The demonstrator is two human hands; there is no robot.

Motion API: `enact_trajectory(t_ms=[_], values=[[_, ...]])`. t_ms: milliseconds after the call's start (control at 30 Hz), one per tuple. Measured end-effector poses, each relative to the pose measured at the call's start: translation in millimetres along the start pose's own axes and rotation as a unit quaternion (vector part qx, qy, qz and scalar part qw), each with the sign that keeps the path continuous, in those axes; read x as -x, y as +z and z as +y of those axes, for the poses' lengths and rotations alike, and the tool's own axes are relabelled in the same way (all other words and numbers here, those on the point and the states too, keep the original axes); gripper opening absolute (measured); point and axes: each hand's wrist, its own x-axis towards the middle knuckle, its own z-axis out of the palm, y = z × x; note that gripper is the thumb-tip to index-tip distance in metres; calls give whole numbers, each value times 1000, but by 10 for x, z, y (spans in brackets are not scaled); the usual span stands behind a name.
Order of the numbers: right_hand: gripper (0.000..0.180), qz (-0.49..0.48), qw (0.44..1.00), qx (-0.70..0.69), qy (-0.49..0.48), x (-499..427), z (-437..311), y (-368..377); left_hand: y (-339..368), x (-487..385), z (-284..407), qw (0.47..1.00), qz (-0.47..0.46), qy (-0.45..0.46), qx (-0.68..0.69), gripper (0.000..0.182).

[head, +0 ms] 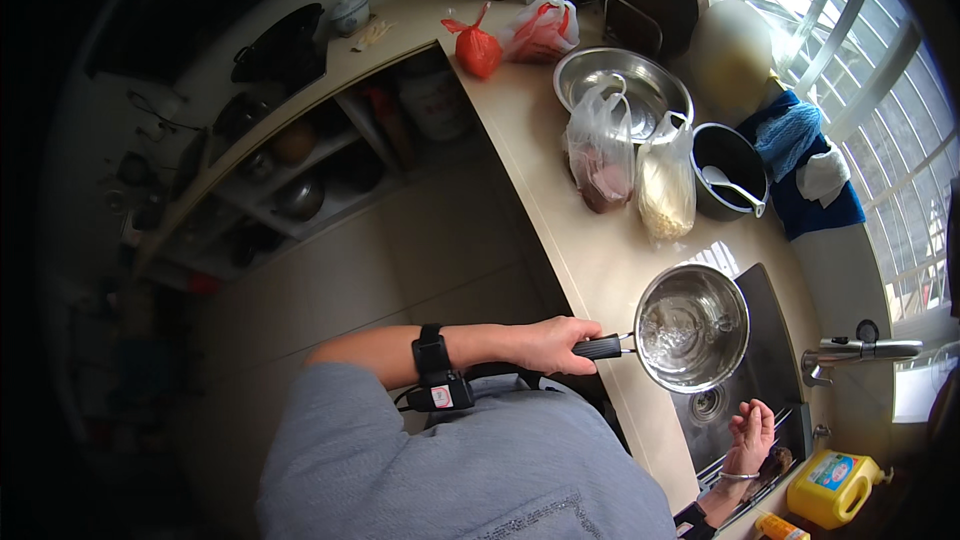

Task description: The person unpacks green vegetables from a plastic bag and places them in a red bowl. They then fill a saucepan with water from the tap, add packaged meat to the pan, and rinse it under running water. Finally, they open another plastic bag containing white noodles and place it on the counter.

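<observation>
My left hand (pixel 559 345) grips the black handle of a stainless steel saucepan (pixel 651 345). The pan is above the edge between the countertop and a dark sink (pixel 769 345), and clear liquid that looks like water shimmers inside it. Lower right, my right hand (pixel 750 431) is over the sink near a rack, its fingers loosely bent with nothing seen in them. The sink drain (pixel 706 403) shows just below the pan. A chrome faucet (pixel 862 349) stands at the sink's far side.
On the beige counter (pixel 600 262) sit a steel basin (pixel 570 75), plastic bags of meat (pixel 607 184) and pale food (pixel 667 210), and a black pot (pixel 709 199) with a white spoon. A yellow jug (pixel 825 499) stands beside the sink. Barred windows (pixel 911 165) line the right.
</observation>
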Motion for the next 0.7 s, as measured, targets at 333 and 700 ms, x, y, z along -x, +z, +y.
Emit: enact_trajectory(t_ms=[333, 700], values=[[22, -188, 979, 78, -16, 270, 204, 2414, -1107, 1569, -646, 985, 158, -48, 56, 28], [86, -56, 917, 311, -244, -574, 251, 3884, -2087, 1950, -1222, 945, 292, -27, 145, 19]])
